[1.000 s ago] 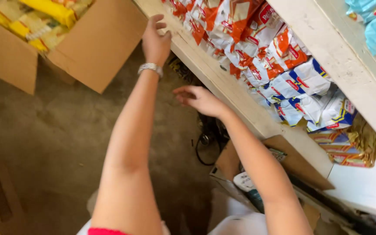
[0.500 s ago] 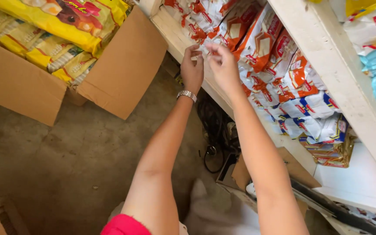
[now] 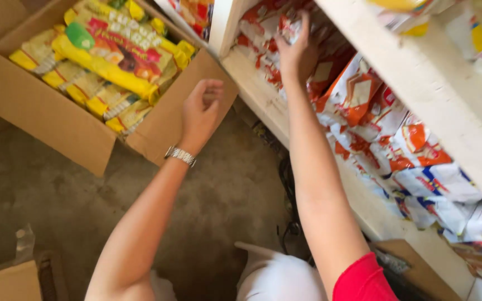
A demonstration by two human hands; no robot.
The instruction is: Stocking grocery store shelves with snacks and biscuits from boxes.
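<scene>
The right hand (image 3: 294, 47) presses its fingers on an orange-and-white packet (image 3: 285, 28) at the far end of the lower shelf (image 3: 263, 95), whose row already runs packed along its front edge. The left hand (image 3: 202, 111) hangs loosely curled and empty beside the cardboard box (image 3: 57, 120), still full of yellow packets (image 3: 107, 61), with open floor (image 3: 218, 195) between box and shelf.

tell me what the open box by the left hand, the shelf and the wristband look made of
The open box looks like plain brown corrugated cardboard, matte, with folded flaps. The shelf seems to be wood or board painted off-white, dull and scuffed along its edge. The wristband on the left hand looks like metal links, silvery and shiny. The right hand presses on glossy packets, probably plastic film.
</scene>
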